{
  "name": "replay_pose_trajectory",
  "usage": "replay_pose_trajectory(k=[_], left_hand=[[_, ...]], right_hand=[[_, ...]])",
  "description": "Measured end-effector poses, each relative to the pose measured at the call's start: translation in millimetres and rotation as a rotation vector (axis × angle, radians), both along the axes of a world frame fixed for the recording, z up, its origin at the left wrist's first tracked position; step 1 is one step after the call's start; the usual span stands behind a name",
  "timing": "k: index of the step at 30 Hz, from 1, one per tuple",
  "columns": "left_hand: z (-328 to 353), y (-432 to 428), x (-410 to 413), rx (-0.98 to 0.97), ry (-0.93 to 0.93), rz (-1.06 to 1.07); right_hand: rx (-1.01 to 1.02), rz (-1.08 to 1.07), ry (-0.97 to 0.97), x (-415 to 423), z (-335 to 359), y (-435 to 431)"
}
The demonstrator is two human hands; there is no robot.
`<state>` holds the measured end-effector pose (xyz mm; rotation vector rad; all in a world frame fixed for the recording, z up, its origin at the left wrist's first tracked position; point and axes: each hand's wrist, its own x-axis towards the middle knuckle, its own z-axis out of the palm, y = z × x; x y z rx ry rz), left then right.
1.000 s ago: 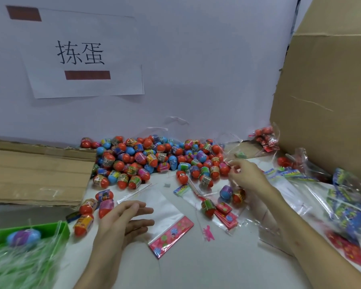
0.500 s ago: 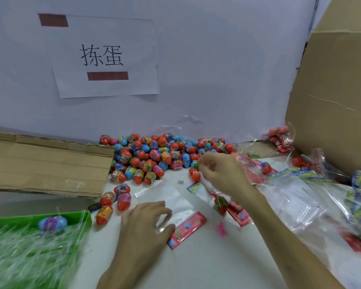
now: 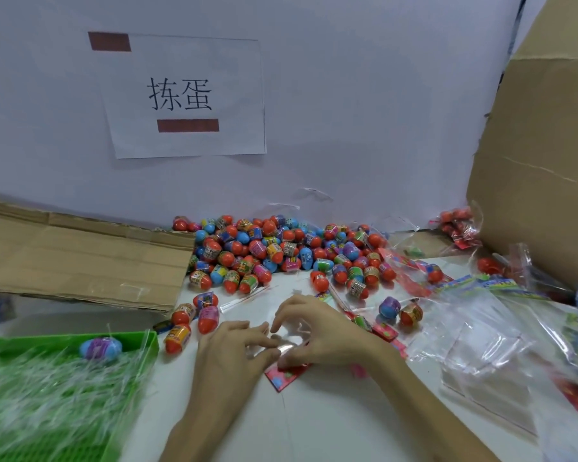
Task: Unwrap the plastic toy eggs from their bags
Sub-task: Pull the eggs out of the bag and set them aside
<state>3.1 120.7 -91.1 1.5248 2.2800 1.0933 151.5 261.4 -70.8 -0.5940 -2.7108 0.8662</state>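
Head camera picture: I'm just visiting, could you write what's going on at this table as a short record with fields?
Clear bag: flat on the white table, pink header card nearest the person
Left hand: on the bag, fingers touching it
Right hand: on the same bag, fingers arched; grip unclear
Egg pile: loose, against the back wall
Green tray: left, holds shredded filling and one blue-purple egg
Other bags: heaped at right

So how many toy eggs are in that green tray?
1: a blue and purple egg lies on the shredded green filling near the back rim of the green tray. Others could be buried under the filling.
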Motion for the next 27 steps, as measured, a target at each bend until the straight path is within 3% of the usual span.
replay_pose_trajectory(k=[8, 17, 23, 25, 27], left_hand=[[-5, 2, 0, -0.04, 0.048, 0.07], [-4, 1, -3, 0.16, -0.079, 0.001], [-5, 3, -4, 0.334, -0.167, 0.116], [-2, 2, -4, 0.378, -0.303, 0.134], [6, 2, -2, 0.344, -0.619, 0.126]], right_hand=[[-0.027, 0.016, 0.018, -3, -1, 1], [-0.087, -0.052, 0.097, -6, -3, 4], [-0.065, -0.153, 0.219, -6, -2, 5], [-0.062, -0.239, 0.316, -5, -1, 6], [-0.07, -0.28, 0.402, -5, 1, 8]])
